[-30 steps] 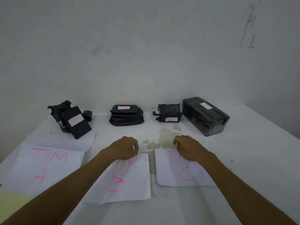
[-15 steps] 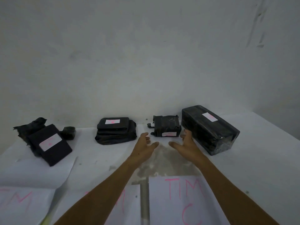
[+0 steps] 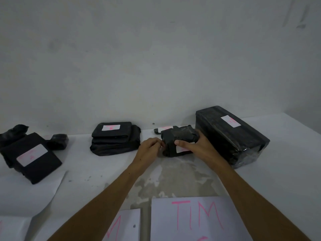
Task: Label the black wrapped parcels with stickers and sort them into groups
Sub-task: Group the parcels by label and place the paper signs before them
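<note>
A small black wrapped parcel [image 3: 178,136] with a white sticker on its front stands at the middle back of the white table [image 3: 286,180]. My right hand [image 3: 196,145] grips it from the right, thumb across the sticker. My left hand [image 3: 150,147] pinches its left end with curled fingers. A large black parcel [image 3: 231,136] with a sticker lies just right of it. A stack of flat black parcels [image 3: 115,138] with a sticker on top sits to the left. At far left a flat labelled parcel [image 3: 33,157] leans on crumpled black ones.
White sheets with pink lettering lie along the near edge: one reading TIM [image 3: 196,218], a second [image 3: 121,225] left of it, a third [image 3: 12,226] at far left. A blank sheet [image 3: 31,192] lies under the left group. A wall rises right behind the parcels.
Both hands moved forward from the table's middle and closed on the small parcel. The head moved closer to the table.
</note>
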A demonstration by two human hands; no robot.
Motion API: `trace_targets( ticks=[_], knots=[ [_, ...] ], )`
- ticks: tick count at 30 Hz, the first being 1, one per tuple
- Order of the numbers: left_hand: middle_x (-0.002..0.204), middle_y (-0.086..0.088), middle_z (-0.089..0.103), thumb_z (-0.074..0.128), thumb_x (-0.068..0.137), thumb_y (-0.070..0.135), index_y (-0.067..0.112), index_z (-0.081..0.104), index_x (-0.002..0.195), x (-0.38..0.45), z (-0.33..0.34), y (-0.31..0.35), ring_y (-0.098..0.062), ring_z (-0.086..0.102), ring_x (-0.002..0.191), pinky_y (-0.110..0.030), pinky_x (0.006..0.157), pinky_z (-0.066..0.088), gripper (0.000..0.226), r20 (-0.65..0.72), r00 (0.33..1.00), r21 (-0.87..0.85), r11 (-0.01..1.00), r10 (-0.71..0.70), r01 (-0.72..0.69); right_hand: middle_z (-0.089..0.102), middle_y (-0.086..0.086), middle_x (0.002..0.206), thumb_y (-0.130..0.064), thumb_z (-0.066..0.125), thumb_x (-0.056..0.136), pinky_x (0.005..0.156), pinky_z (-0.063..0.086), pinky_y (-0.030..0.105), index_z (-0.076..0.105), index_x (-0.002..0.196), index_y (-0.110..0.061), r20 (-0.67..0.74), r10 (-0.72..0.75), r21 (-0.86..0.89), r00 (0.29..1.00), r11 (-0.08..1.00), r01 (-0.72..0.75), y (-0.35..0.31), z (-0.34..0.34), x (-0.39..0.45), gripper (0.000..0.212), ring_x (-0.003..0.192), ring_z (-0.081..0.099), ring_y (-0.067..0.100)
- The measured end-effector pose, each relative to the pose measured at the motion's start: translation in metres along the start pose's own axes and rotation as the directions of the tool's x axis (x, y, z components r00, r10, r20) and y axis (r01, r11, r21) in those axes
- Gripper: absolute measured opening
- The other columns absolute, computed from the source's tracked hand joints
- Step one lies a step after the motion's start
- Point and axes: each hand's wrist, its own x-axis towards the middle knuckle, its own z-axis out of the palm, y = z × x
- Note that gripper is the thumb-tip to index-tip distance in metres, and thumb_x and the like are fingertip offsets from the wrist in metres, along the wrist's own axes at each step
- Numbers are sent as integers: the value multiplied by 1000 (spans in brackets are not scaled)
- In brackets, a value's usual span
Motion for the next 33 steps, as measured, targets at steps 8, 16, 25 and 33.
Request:
trace_targets(
  ticks=[8, 16, 25, 33],
  knots=[
    [117, -9, 52, 53, 88, -11, 5, 56, 110, 32, 14, -24, -18, 51, 102, -33, 95, 46, 27, -227, 922, 337, 914, 312, -227, 64, -8, 128, -89, 67, 62, 108, 45, 43, 61, 125, -34, -113, 77, -51, 991, 995, -83, 3, -1, -7, 84, 123, 58, 17],
    [150, -14, 45, 55, 100, 8, 6, 35, 154, 64, 18, -35, -31, 40, 138, -34, 115, 29, 57, -102, 967, 496, 854, 234, -155, 61, -5, 129, -93, 49, 61, 103, 42, 34, 63, 127, -28, -137, 92, 19, 986, 996, -91, -2, 2, -9, 93, 119, 55, 15],
    [109, -8, 60, 64, 94, 7, 9, 68, 110, 66, 16, -43, -26, 55, 104, -29, 88, 43, 17, -201, 924, 393, 891, 325, -228, 67, -4, 118, -84, 54, 69, 94, 50, 34, 62, 117, -28, -168, 55, 52, 984, 998, -47, 0, 1, -12, 75, 111, 62, 14],
    [108, -4, 65, 54, 102, 11, 9, 59, 122, 52, 9, -30, -19, 64, 96, -34, 88, 53, 21, -370, 893, 116, 967, 255, -228, 65, -11, 117, -75, 64, 74, 91, 49, 33, 59, 118, -32, -190, 46, 44, 981, 998, -38, -4, 8, -14, 62, 112, 61, 11]
  ],
)
